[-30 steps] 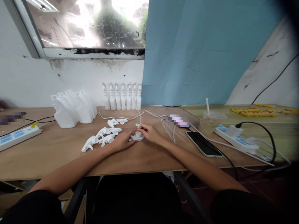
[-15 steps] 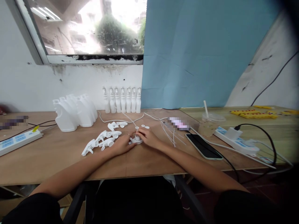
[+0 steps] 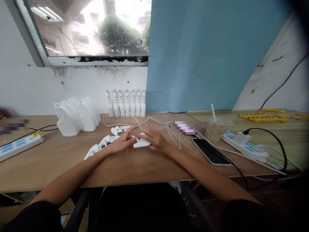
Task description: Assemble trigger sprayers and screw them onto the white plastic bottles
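A white trigger spray head lies sideways between my two hands, just above or on the tabletop. My right hand is closed around its right end. At its other end my left hand has its thumb and fingers closed on the spray head. A thin white tube points away behind the hands; where it meets the spray head is hidden. Several loose spray heads lie beside my left hand and forearm, partly covered by them.
White bottles stand at the back left, and a row of white spray bottles lines the wall. To the right are thin tubes and cables, a phone, a plastic cup and a power strip. Another power strip lies far left.
The spray head has turned from upright to lying sideways in my hands. My left hand has shifted left and up, and my right hand now grips the spray head's right end.
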### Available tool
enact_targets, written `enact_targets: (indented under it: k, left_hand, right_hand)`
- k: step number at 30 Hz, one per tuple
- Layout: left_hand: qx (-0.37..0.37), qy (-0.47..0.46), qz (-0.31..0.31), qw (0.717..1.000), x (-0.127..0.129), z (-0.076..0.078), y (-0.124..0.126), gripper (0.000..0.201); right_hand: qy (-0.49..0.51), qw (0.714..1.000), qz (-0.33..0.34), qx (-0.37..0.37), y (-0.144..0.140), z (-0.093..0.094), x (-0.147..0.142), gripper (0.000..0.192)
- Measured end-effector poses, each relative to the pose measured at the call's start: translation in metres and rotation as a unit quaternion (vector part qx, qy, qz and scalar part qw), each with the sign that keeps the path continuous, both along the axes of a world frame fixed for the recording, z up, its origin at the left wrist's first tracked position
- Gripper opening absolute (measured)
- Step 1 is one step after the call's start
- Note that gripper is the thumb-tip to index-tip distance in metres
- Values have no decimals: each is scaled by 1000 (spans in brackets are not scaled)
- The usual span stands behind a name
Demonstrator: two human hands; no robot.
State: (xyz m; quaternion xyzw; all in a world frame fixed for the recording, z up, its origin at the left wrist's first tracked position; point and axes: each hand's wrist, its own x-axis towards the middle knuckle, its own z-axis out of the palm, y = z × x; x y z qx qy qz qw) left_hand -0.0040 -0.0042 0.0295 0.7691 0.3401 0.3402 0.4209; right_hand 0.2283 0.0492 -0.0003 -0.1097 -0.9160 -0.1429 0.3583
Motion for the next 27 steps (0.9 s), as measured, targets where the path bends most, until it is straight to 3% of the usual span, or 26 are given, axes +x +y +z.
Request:
enact_targets:
  k: [2, 3, 6, 7, 8, 11, 12, 14, 17, 20, 23, 25, 27]
  left_hand:
    - [125, -2, 119, 985, -26, 14, 15, 55]
    - [215, 5, 210, 954, -45, 22, 25, 50]
    - [440, 68, 441, 779, -122, 36, 52, 42]
    - [480, 86, 492, 721, -152, 37, 58, 42]
    - [492, 105, 531, 682, -181, 35, 61, 44]
    - [466, 77, 657, 587, -255, 18, 61, 55]
    - [437, 54, 689, 576, -273, 10, 61, 62]
    - [368, 19, 726, 581, -296, -6, 61, 71]
    - [287, -11, 720, 632, -305, -24, 65, 78]
    - [259, 5, 690, 675, -295, -32, 66, 90]
    - [257, 22, 683, 683, -279, -28, 56, 93]
    - [283, 19, 690, 666, -269, -16, 46, 88]
    - [338, 43, 657, 673, -258, 1, 36, 85]
  right_hand:
    - [33, 999, -25, -12, -1, 4, 3, 36]
    - [49, 998, -35, -23, -1, 6, 5, 35]
    - [107, 991, -52, -53, 0, 13, 14, 33]
    - [129, 988, -54, -60, 1, 15, 16, 33]
    - [148, 985, -54, -67, 2, 15, 18, 34]
    - [185, 976, -58, -93, 6, 15, 20, 34]
    - [189, 975, -61, -103, 6, 14, 19, 34]
    - [195, 971, -64, -120, 7, 13, 18, 34]
    - [227, 961, -74, -140, 6, 14, 18, 31]
    - [304, 928, -108, -186, 6, 19, 21, 29]
    - [393, 874, -98, -267, 12, 25, 28, 31]
    - [455, 824, -49, -335, 18, 31, 32, 32]
    - [511, 761, 8, -399, 24, 37, 36, 35]
